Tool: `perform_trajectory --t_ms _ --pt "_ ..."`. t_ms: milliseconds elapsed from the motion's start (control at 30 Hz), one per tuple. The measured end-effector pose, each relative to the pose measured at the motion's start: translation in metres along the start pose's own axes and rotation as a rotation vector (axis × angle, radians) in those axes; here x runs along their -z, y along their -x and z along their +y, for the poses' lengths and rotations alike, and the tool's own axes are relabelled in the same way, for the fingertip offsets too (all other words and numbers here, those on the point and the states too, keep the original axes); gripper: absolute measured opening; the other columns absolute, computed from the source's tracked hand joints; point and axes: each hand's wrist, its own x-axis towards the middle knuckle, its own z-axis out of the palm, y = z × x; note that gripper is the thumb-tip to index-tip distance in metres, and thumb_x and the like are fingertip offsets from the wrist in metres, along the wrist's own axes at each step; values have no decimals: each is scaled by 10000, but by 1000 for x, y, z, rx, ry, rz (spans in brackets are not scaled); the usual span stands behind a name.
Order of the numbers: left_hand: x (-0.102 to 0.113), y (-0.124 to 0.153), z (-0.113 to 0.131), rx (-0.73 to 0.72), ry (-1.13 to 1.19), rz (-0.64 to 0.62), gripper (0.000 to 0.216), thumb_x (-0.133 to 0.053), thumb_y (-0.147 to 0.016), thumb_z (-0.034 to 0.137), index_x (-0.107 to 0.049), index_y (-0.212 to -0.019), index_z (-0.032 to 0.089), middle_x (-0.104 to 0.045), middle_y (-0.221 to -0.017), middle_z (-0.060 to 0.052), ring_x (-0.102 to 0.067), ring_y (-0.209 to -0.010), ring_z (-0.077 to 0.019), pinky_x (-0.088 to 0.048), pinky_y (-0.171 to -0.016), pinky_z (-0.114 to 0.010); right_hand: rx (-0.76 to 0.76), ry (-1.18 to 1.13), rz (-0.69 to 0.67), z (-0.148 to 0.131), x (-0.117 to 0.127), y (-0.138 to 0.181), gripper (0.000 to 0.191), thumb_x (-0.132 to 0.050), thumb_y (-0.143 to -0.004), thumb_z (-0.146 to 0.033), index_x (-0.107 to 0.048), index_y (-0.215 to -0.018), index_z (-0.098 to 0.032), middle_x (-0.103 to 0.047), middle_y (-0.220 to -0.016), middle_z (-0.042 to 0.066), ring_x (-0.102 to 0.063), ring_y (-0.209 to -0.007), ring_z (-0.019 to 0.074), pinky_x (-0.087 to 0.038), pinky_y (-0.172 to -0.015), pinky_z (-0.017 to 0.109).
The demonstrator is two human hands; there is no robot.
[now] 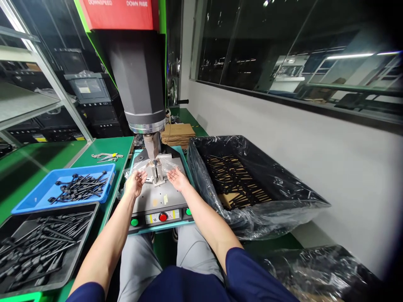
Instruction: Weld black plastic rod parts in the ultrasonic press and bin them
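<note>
My left hand (pixel 136 183) hovers at the left of a metal fixture (pixel 158 179) on the press, its fingers loosely bent and apart, with nothing seen in them. On the other side, my right hand (pixel 178 179) is open, palm turned up and bare. Between the hands a slim black part (pixel 155 164) stands upright in the fixture. Just above it sits the metal press head (pixel 152 144); whether they touch I cannot tell. Clear plastic film (pixel 169 165) spreads out beside the fixture near my fingers.
On the left, a blue tray (pixel 23 201) and a black tray (pixel 82 247) hold black rod-like parts. Pliers (pixel 108 155) lie behind them. A plastic-lined bin (pixel 277 209) with rows of black parts stands right. Red (pixel 163 217) and green buttons (pixel 134 222) line the press front.
</note>
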Motion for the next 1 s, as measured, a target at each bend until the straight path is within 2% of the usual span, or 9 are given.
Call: perform_trajectory --t_ms 200,367,433,500,600,700,800,867,1000 --pt "-3 8 2 109 -14 -47 358 -541 -918 445 -642 -891 103 -691 -949 -139 -708 -788 -189 -596 -647 -271 -24 6 8 -2 -5 10 256 -542 -960 -401 -583 -874 -163 -699 -772 47 -700 -762 155 -584 -687 253" --pt "4 42 -8 221 -56 -125 401 -549 -898 489 -663 -934 106 -691 -976 -140 -702 -817 -192 -589 -691 -281 -58 25 -50 6 6 33 275 -573 -940 -407 -584 -831 -155 -695 -776 63 -697 -767 158 -579 -701 265" --pt "20 62 -18 237 -146 -128 353 -605 -865 448 -670 -952 112 -695 -972 -134 -694 -812 -184 -575 -699 -272 -37 117 -49 13 27 48 236 -624 -904 -381 -596 -837 -156 -688 -787 59 -682 -739 151 -563 -672 260" --pt "46 80 -29 170 -326 -114 344 -696 -789 409 -672 -967 116 -699 -956 -127 -684 -810 -190 -560 -716 -280 106 337 7 20 58 65 201 -684 -837 -351 -614 -880 -168 -678 -807 44 -658 -702 151 -545 -651 277" --pt "97 98 -43 -58 -691 -18 437 -741 -710 455 -675 -991 128 -696 -904 -108 -664 -833 -229 -542 -798 -354 561 880 206 26 112 87 269 -708 -758 -349 -646 -967 -191 -681 -943 74 -648 -873 219 -536 -815 397" --pt "144 105 -51 -316 -1072 206 499 -655 -750 508 -667 -1094 147 -678 -1003 -120 -646 -927 -277 -499 -909 -443 911 1332 365 33 157 97 442 -685 -742 -371 -635 -1134 -172 -590 -1261 161 -504 -1232 325 -361 -1076 550" --pt "171 103 -56 -534 -1318 363 613 -614 -762 547 -612 -1227 147 -609 -1199 -170 -552 -1165 -354 -411 -1033 -516 864 1510 364 41 183 95 654 -651 -774 -401 -503 -1348 -125 -495 -1383 214 -427 -1326 356 -330 -1108 554" --pt "179 101 -60 -511 -1332 342 682 -620 -742 592 -586 -1257 147 -589 -1220 -173 -523 -1209 -367 -408 -1043 -522 762 1532 325 46 192 91 687 -608 -818 -417 -429 -1416 -131 -499 -1382 213 -455 -1318 344 -378 -1086 521" --pt "185 97 -68 -397 -1233 197 767 -663 -686 626 -547 -1295 175 -566 -1221 -143 -595 -1103 -329 -504 -941 -463 683 1541 269 48 204 86 709 -622 -814 -384 -382 -1459 -216 -489 -1420 163 -463 -1335 325 -390 -1095 497"
